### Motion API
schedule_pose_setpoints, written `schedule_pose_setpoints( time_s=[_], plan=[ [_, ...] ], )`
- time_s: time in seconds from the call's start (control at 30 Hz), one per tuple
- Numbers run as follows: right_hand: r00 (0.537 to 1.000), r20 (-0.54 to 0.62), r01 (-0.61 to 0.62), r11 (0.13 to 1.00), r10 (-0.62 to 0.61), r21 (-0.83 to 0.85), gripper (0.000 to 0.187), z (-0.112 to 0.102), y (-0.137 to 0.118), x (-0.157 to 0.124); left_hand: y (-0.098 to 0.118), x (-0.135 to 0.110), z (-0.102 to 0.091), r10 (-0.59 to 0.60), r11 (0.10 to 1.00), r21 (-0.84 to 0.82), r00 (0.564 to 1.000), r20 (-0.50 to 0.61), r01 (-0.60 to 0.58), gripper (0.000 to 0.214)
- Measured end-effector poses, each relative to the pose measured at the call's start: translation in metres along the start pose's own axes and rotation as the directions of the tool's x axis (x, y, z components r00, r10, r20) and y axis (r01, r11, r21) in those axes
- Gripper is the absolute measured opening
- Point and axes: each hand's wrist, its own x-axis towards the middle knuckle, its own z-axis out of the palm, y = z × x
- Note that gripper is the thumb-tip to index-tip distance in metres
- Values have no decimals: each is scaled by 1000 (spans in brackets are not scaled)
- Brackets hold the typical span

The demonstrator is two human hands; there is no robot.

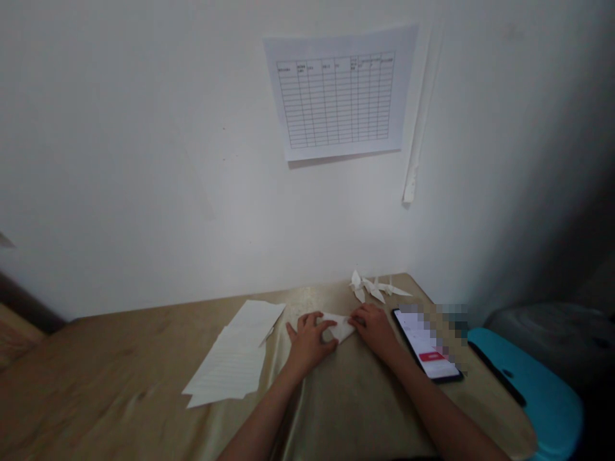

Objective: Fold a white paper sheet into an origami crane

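A small white folded paper (pixel 342 328) lies on the cloth-covered table between my hands. My left hand (pixel 311 340) holds its left side, with the index finger and thumb resting on the paper and the other fingers bent. At the paper's right corner, my right hand (pixel 375 328) pinches with fingers closed together. Several finished folded paper cranes (pixel 375 288) stand beyond my right hand, near the wall. To the left of my left hand is a loose stack of lined white paper sheets (pixel 235 355).
A phone (pixel 427 349) with a lit screen lies right of my right forearm. The brown cloth-covered table (pixel 120 384) meets a white wall (pixel 144 160), where a printed table sheet (pixel 341 96) hangs. A turquoise rounded object (pixel 533 390) is beside the table's right edge.
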Motion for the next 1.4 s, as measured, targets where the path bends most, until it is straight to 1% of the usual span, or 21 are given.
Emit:
schedule_pose_setpoints(
  time_s=[0.1,0.23,0.47,0.67,0.87,1.03,1.2,1.4],
  plan=[
    [1000,7,-11,1000,11,-26,17,1,-4,0,-2,1,1,3,1000,-28,1000,2,-3,44],
    [1000,-3,-22,998,22,-52,17,3,-6,0,-2,2,1,-10,998,-65,1000,16,11,37],
    [999,-4,-52,996,52,-77,18,4,-9,1,0,5,1,-49,996,-67,998,40,52,41],
    [997,-15,-80,994,80,-69,15,4,-10,1,2,6,3,-60,996,-65,998,1,60,36],
    [993,-15,-117,992,117,-49,16,3,-11,1,1,7,2,-73,994,-77,997,16,74,40],
    [992,-41,-125,991,123,-52,15,4,-12,1,0,8,4,-68,995,-79,998,10,68,41],
    [989,-39,-143,987,141,-75,13,7,-13,3,-1,8,6,-55,996,-71,998,6,56,41],
    [988,-30,-153,983,151,-102,12,7,-15,2,2,6,3,-38,997,-70,999,4,38,41]
  ],
)
